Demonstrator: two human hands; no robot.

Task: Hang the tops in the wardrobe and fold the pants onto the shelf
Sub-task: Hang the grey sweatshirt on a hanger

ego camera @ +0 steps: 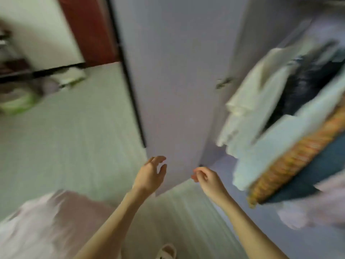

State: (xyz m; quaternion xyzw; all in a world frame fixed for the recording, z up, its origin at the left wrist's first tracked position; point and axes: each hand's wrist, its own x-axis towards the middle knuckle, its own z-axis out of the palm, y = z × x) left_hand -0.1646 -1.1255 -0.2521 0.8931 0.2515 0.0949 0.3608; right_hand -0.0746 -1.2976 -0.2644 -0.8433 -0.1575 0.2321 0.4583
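Note:
The picture is blurred by motion. My left hand (152,172) is held out low in front of the pale lilac wardrobe door (173,81), fingers loosely spread and holding nothing. My right hand (204,175) hangs beside it with fingers loosely curled, also empty. In the wardrobe at the right hang several tops: a white one (250,101), a dark one (306,86), a light blue one (283,144) and an orange-patterned one (291,161). A pinkish cloth (46,221) lies at the lower left.
The door stands open between me and the pale floor (71,131). Blurred green and white items (20,103) lie on the floor at the far left near a dark red frame (87,30). A slipper (167,251) shows at the bottom edge.

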